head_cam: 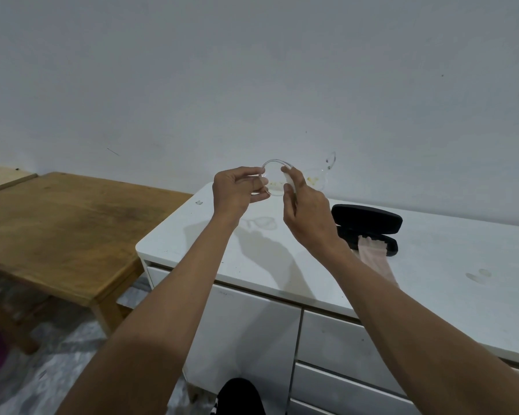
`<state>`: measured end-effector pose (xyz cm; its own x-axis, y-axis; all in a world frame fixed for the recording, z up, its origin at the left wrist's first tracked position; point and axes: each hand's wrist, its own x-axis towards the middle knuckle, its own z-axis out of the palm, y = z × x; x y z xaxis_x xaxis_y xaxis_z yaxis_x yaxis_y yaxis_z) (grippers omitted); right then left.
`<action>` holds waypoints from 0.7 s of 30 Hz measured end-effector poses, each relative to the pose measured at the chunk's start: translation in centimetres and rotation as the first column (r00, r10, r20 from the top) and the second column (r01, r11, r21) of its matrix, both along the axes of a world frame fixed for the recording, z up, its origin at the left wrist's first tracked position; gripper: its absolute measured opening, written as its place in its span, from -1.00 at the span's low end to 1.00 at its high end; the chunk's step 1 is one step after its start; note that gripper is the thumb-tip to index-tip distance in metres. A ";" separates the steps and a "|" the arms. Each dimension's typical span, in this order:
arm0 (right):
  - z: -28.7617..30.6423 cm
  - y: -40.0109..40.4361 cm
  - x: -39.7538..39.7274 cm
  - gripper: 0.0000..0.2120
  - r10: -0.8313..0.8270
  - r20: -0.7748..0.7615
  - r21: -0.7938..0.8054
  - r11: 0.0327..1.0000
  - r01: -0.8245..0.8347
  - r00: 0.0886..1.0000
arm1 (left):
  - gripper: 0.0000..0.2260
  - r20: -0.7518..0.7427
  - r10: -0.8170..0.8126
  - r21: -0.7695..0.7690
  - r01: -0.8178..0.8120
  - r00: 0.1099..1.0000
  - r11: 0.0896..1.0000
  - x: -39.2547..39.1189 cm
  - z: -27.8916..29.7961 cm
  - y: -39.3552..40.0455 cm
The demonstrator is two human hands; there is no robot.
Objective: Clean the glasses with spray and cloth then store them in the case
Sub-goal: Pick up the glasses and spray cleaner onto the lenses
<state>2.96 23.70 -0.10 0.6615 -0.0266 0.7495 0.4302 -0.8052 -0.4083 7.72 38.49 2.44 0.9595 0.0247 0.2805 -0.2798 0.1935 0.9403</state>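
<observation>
I see the clear-framed, transparent plastic glasses (285, 178) held up above the white worktop (432, 265), pinched at the near lens rim between left hand (237, 190) and right hand (306, 202) fingers. They look light, slippery and fragile; I'd grip the frame, never the lenses. The open black case (369, 229) with pink cloth (372, 253) lies just right.

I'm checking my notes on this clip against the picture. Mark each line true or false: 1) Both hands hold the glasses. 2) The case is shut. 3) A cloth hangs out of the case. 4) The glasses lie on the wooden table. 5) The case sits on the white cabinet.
1) True: the left hand and right hand each hold the clear glasses.
2) False: the black case lies open.
3) True: a pale cloth trails from it.
4) False: they are held up in the air; the wooden table is off to the left.
5) True: it rests on the white cabinet.
</observation>
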 end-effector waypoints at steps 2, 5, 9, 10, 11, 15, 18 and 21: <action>0.1 0.1 0.1 -0.64 -0.010 -0.003 0.003 1.000 0.010 1.000 | -0.86 0.001 0.001 0.004 -0.001 1.000 1.000 0.0 0.0 0.0; 0.0 -0.1 0.3 -0.67 -0.036 -0.019 0.031 0.999 0.037 0.999 | -0.86 0.003 0.009 0.015 -0.009 1.000 1.000 0.1 -0.1 -0.1; -0.3 -0.4 -0.1 -0.64 -0.060 -0.016 0.063 0.996 0.061 0.998 | -0.86 -0.004 0.020 0.000 -0.020 1.000 1.000 -0.1 0.0 -0.2; -0.4 -0.5 -0.3 -0.64 -0.063 -0.010 0.109 0.992 0.064 0.998 | -0.86 -0.005 0.025 -0.006 -0.025 1.000 1.000 0.0 0.0 -0.1; -0.5 -0.7 -0.5 -0.65 -0.069 -0.004 0.180 0.981 0.068 0.998 | -0.85 -0.006 0.032 -0.014 -0.032 0.999 0.999 0.0 0.1 0.0; -1.1 -1.8 -0.8 -0.71 -0.087 0.000 0.578 0.813 0.071 0.996 | -0.86 -0.007 0.049 -0.056 -0.049 0.999 0.997 0.3 0.6 0.3; -0.7 -3.0 -0.4 -0.76 0.084 -0.083 0.915 0.402 0.042 0.993 | -0.84 -0.001 0.034 -0.066 -0.034 0.999 0.997 0.4 1.1 0.3; 0.0 -4.4 -0.2 -0.78 0.417 -0.031 0.999 -0.007 0.038 0.908 | -0.83 0.012 -0.003 -0.072 0.004 1.000 0.997 0.3 1.7 0.2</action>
